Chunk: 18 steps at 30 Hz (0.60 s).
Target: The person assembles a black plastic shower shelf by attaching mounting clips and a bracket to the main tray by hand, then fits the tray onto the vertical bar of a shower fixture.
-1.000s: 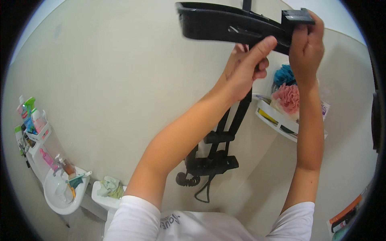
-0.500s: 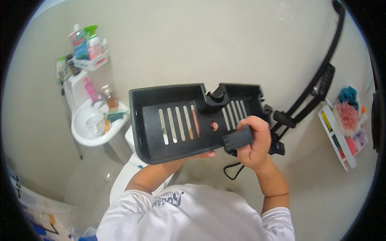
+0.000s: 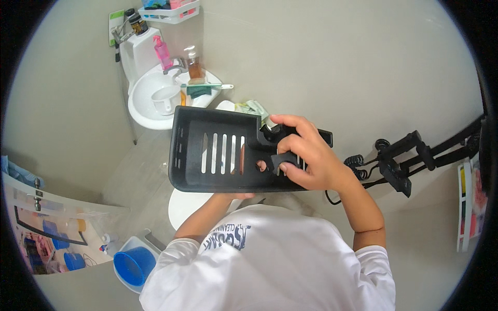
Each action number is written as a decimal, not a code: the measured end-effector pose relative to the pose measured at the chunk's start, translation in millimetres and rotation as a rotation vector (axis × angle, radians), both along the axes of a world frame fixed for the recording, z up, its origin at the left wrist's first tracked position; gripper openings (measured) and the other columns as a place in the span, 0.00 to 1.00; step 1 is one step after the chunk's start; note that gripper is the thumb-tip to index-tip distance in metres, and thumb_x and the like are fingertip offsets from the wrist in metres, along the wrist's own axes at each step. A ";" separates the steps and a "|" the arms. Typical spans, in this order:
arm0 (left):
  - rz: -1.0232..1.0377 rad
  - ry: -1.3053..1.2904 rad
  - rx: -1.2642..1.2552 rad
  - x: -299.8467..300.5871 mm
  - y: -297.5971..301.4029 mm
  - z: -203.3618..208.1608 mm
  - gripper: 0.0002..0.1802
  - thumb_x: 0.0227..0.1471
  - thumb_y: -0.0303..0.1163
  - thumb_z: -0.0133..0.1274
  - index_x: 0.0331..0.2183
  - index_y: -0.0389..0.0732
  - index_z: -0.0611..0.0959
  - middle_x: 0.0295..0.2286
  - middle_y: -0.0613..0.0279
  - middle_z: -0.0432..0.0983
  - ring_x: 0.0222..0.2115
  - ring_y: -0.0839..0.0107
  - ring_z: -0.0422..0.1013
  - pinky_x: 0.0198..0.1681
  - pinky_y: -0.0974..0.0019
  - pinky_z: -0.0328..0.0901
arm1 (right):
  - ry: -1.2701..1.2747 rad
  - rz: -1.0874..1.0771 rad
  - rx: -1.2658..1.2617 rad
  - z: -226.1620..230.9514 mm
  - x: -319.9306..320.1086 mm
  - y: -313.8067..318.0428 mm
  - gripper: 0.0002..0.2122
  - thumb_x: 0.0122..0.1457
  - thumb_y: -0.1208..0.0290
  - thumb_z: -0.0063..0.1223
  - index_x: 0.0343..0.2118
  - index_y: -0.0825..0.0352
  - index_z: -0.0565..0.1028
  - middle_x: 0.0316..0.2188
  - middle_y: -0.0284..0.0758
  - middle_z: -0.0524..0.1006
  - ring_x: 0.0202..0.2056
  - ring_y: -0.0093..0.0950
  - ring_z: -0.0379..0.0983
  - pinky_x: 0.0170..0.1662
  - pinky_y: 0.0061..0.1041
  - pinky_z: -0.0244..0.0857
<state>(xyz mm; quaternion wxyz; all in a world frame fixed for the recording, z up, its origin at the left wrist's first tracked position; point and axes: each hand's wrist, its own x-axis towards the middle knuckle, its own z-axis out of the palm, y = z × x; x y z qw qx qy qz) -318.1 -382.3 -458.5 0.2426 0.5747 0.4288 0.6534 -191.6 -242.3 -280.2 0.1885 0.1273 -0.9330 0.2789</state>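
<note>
I hold a black plastic shower shelf (image 3: 218, 155) with slotted drain holes in front of my chest, its open side facing me. My right hand (image 3: 306, 153) grips its right end, fingers around the round bracket and a small black clip piece. My left hand (image 3: 236, 196) is mostly hidden beneath the shelf; only fingertips show at its lower edge, supporting it. The black shower rail with its sliding bracket (image 3: 410, 158) and coiled hose (image 3: 358, 160) runs along the wall on the right.
A white wash basin (image 3: 148, 101) with a cup, soap bottles and a toothbrush sits at upper left, below a white wall rack (image 3: 171, 13). A white toilet (image 3: 189, 207) is below the shelf. A blue bucket (image 3: 132, 264) stands on the floor. Another wall rack (image 3: 467, 207) hangs at right.
The shelf came down from overhead on the shower rail to chest height. My view swung downward; the basin now lies at upper left and the floor shows.
</note>
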 end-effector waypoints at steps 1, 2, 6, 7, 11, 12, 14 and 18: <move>0.050 -0.074 0.008 -0.5 -3.0 0.1 0.37 0.46 0.53 0.40 0.55 0.47 0.55 0.54 0.60 0.49 0.56 0.60 0.45 0.57 0.53 0.38 | 0.022 -0.012 0.050 -3.0 -4.4 -3.4 0.09 0.39 0.74 0.54 0.26 0.64 0.68 0.47 0.38 0.63 0.53 0.44 0.54 0.54 0.50 0.43; 0.090 -0.136 0.007 -2.7 -5.1 0.5 0.37 0.46 0.52 0.41 0.55 0.46 0.55 0.54 0.60 0.50 0.55 0.61 0.45 0.57 0.53 0.39 | 0.019 -0.005 0.044 -3.3 -7.5 -5.6 0.09 0.39 0.74 0.54 0.26 0.64 0.68 0.47 0.38 0.63 0.53 0.44 0.54 0.54 0.50 0.43; 0.192 -0.312 -0.030 -10.4 -10.9 2.0 0.36 0.45 0.49 0.44 0.54 0.45 0.57 0.52 0.60 0.54 0.53 0.63 0.49 0.56 0.56 0.43 | 0.037 0.091 0.142 -5.9 -17.9 -3.6 0.10 0.36 0.76 0.55 0.25 0.63 0.69 0.42 0.38 0.64 0.54 0.44 0.54 0.52 0.47 0.46; 0.198 -0.349 -0.041 -12.5 -12.6 2.6 0.36 0.45 0.48 0.45 0.54 0.45 0.57 0.51 0.60 0.55 0.53 0.63 0.50 0.55 0.56 0.44 | 0.026 0.129 0.092 -7.7 -19.5 -2.1 0.09 0.36 0.75 0.55 0.25 0.63 0.70 0.42 0.37 0.65 0.54 0.44 0.54 0.52 0.49 0.45; 0.225 -0.425 -0.096 -14.9 -18.3 3.1 0.35 0.44 0.46 0.48 0.53 0.44 0.59 0.49 0.60 0.58 0.50 0.65 0.54 0.54 0.58 0.48 | -0.002 0.173 0.044 -9.4 -23.8 -10.0 0.09 0.36 0.75 0.55 0.24 0.65 0.70 0.42 0.39 0.65 0.53 0.44 0.55 0.51 0.47 0.48; 0.220 -0.444 -0.115 -17.2 -18.6 2.4 0.35 0.44 0.45 0.48 0.53 0.44 0.59 0.49 0.60 0.59 0.50 0.65 0.55 0.53 0.59 0.49 | 0.000 0.177 0.039 -12.0 -24.3 -11.2 0.09 0.36 0.75 0.55 0.24 0.65 0.70 0.43 0.40 0.65 0.53 0.44 0.55 0.51 0.46 0.48; 0.210 -0.475 -0.150 -22.0 -18.0 1.6 0.35 0.43 0.44 0.50 0.52 0.43 0.60 0.47 0.61 0.61 0.49 0.66 0.57 0.53 0.60 0.52 | -0.013 0.175 0.048 -16.4 -24.4 -13.8 0.10 0.36 0.75 0.55 0.24 0.65 0.69 0.44 0.41 0.65 0.53 0.43 0.56 0.50 0.43 0.50; 0.203 -0.522 -0.206 -25.4 -14.7 1.5 0.34 0.43 0.41 0.53 0.51 0.42 0.62 0.45 0.61 0.64 0.47 0.68 0.60 0.51 0.63 0.56 | -0.048 0.157 0.026 -21.1 -25.7 -15.4 0.10 0.36 0.76 0.56 0.25 0.66 0.68 0.44 0.40 0.65 0.52 0.41 0.58 0.48 0.39 0.53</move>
